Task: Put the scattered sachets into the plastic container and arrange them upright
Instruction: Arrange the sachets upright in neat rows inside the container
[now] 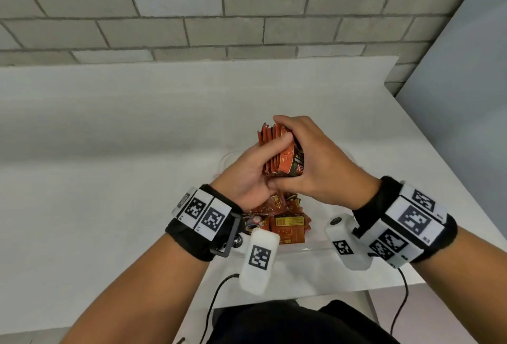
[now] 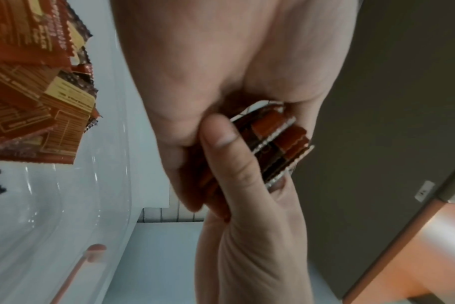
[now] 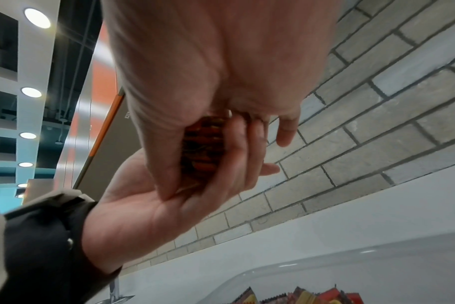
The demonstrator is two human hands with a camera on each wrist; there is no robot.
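A stack of red sachets [image 1: 277, 151] is being gripped between the left hand [image 1: 248, 179] and the right hand [image 1: 315, 162], both curled round it, above the clear plastic container [image 1: 310, 250]. More sachets [image 1: 285, 223] are lying inside the container on the white table [image 1: 109, 151].

"OX" on held sachet [image 1: 292, 164]
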